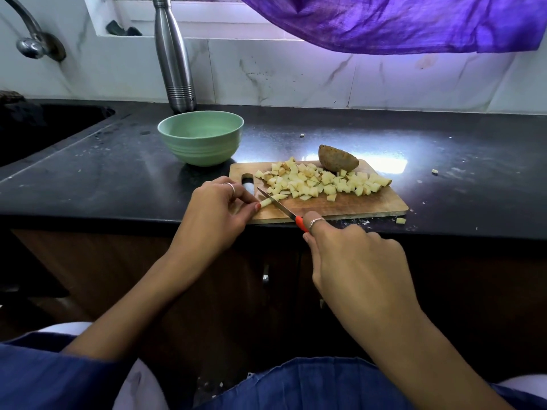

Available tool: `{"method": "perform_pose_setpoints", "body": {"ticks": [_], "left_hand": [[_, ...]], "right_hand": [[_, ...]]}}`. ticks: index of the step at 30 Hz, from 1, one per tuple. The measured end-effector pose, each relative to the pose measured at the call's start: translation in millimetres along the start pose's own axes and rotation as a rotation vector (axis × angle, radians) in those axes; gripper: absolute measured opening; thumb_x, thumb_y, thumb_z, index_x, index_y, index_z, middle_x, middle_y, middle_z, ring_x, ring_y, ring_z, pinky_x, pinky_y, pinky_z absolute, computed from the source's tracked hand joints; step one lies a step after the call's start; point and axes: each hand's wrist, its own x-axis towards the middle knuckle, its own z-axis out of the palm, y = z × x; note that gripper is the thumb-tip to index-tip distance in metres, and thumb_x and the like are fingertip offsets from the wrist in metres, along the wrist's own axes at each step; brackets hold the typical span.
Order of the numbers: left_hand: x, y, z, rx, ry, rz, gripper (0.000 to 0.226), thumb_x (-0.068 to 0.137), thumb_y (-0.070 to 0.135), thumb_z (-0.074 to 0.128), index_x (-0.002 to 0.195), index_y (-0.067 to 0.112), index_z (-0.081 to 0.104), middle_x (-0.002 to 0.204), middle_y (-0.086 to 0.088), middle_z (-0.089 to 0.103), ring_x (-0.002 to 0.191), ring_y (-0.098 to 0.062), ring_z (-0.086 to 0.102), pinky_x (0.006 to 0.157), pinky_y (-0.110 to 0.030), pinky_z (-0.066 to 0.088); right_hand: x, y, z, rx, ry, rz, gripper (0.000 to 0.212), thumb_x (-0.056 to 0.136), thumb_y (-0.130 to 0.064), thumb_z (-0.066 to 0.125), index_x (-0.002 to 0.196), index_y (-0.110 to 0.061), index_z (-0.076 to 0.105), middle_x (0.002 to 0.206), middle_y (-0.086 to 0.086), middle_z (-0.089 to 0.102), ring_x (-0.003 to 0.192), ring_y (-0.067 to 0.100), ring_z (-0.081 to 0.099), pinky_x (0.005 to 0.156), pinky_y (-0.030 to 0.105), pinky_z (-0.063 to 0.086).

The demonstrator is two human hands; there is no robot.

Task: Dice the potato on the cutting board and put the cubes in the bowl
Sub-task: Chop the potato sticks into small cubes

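Right hand (352, 258): nearest the camera, fingers curled round the orange handle of the knife (281, 209), forefinger laid along the top. Blade runs up and left across the near-left part of the board (370, 207).

Left hand (220, 207): fingers bent, fingertips pinching a pale strip (265, 202) of potato at the board's left end. The blade sits just right of the fingertips, on or just above the strip; contact cannot be told from this angle.

Board: wooden, lies along the front edge of the black counter (118, 179), handle slot at its left end.

Cubes (319, 182): loose heap over the middle and far side of the board. One stray cube (400, 220) on the counter by the board's near-right corner.

Uncut half (337, 158): skin up, at the board's far edge, touching the heap.

Bowl (201, 137): green, on the counter just beyond the board's far-left corner. No cubes seen inside it.

Bottle (174, 54): steel, upright behind the bowl against the wall. Sink (44, 128) at far left; purple cloth (399, 22) hangs above right.
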Motion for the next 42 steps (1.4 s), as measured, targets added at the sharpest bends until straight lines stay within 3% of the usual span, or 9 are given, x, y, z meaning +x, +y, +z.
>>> {"method": "perform_pose_setpoints", "body": {"ticks": [5, 10, 17, 23, 27, 29, 31, 38, 42], "left_hand": [[-1.1, -0.7, -2.6, 0.007, -0.003, -0.011, 0.006, 0.081, 0.020, 0.072, 0.085, 0.016, 0.074, 0.094, 0.001, 0.062, 0.089, -0.016, 0.054, 0.069, -0.022, 0.033], [-1.9, -1.8, -2.6, -0.006, 0.001, -0.012, 0.005, 0.080, 0.021, 0.073, 0.083, 0.018, 0.074, 0.094, 0.003, 0.062, 0.086, -0.013, 0.053, 0.063, -0.010, 0.031], [-1.7, -3.6, -1.9, -0.017, -0.004, -0.013, 0.004, 0.080, 0.020, 0.073, 0.083, 0.019, 0.074, 0.098, 0.001, 0.063, 0.094, -0.018, 0.055, 0.075, -0.025, 0.039], [-1.5, -4.6, -0.6, -0.027, -0.004, -0.022, 0.003, 0.080, 0.019, 0.073, 0.084, 0.018, 0.074, 0.096, 0.002, 0.062, 0.095, -0.019, 0.055, 0.077, -0.026, 0.039], [-1.9, -4.4, -0.5, -0.028, 0.004, -0.018, 0.004, 0.080, 0.020, 0.073, 0.083, 0.018, 0.074, 0.095, 0.002, 0.062, 0.094, -0.019, 0.055, 0.075, -0.024, 0.036], [-2.0, -3.3, -0.2, -0.025, 0.004, -0.012, 0.004, 0.080, 0.020, 0.073, 0.083, 0.018, 0.074, 0.095, 0.002, 0.062, 0.093, -0.020, 0.056, 0.075, -0.024, 0.037], [-1.2, -2.8, -0.6, -0.025, 0.005, -0.009, 0.004, 0.080, 0.020, 0.073, 0.083, 0.018, 0.074, 0.095, 0.002, 0.062, 0.093, -0.020, 0.056, 0.076, -0.025, 0.038], [0.6, -1.0, 0.3, -0.027, 0.009, -0.023, 0.003, 0.080, 0.021, 0.073, 0.082, 0.019, 0.074, 0.096, 0.006, 0.061, 0.093, -0.019, 0.054, 0.074, -0.027, 0.038], [1.5, 1.6, 2.6, -0.029, 0.002, -0.039, 0.002, 0.080, 0.024, 0.073, 0.082, 0.024, 0.073, 0.096, 0.010, 0.058, 0.100, -0.018, 0.053, 0.085, -0.044, 0.047]], "right_hand": [[-9.2, 2.4, -2.9, -0.040, -0.050, -0.028, 0.047, 0.050, -0.015, 0.089, 0.093, -0.018, 0.070, 0.035, -0.002, 0.043, 0.025, 0.021, 0.039, 0.042, 0.014, 0.012], [-9.5, 7.2, -11.6, 0.028, 0.019, 0.034, 0.032, 0.064, -0.018, 0.083, 0.093, -0.012, 0.070, 0.038, 0.002, 0.048, 0.028, 0.028, 0.046, 0.037, 0.017, 0.023], [-11.3, -7.8, -14.7, 0.176, 0.023, 0.029, 0.012, 0.079, -0.026, 0.069, 0.083, -0.015, 0.065, 0.042, -0.006, 0.044, 0.030, 0.018, 0.045, 0.032, 0.020, 0.026], [-12.5, -3.9, -15.5, 0.230, -0.080, -0.007, 0.031, 0.098, -0.043, 0.024, 0.122, -0.031, 0.039, 0.065, -0.012, 0.033, 0.062, 0.014, 0.042, 0.050, 0.024, 0.031], [-7.1, -7.7, -16.4, 0.188, -0.083, 0.015, 0.026, 0.097, -0.042, 0.037, 0.118, -0.030, 0.046, 0.065, -0.009, 0.038, 0.066, 0.019, 0.055, 0.050, 0.029, 0.032], [-5.6, -10.1, -11.7, 0.041, -0.045, -0.009, 0.031, 0.075, -0.035, 0.074, 0.101, -0.022, 0.063, 0.051, -0.005, 0.046, 0.046, 0.022, 0.056, 0.041, 0.024, 0.017], [-4.4, -9.9, -8.4, -0.010, -0.025, -0.064, 0.044, 0.049, -0.024, 0.090, 0.087, -0.017, 0.071, 0.039, -0.002, 0.047, 0.029, 0.022, 0.045, 0.042, 0.018, 0.011], [-7.6, 4.6, -8.7, 0.012, 0.020, -0.059, 0.041, 0.062, -0.023, 0.084, 0.099, -0.020, 0.068, 0.040, -0.001, 0.048, 0.031, 0.026, 0.047, 0.041, 0.020, 0.023], [-5.9, 6.2, -16.3, 0.199, 0.011, 0.057, 0.022, 0.094, -0.043, 0.044, 0.111, -0.032, 0.051, 0.065, -0.011, 0.043, 0.063, 0.017, 0.054, 0.047, 0.027, 0.028]]}}
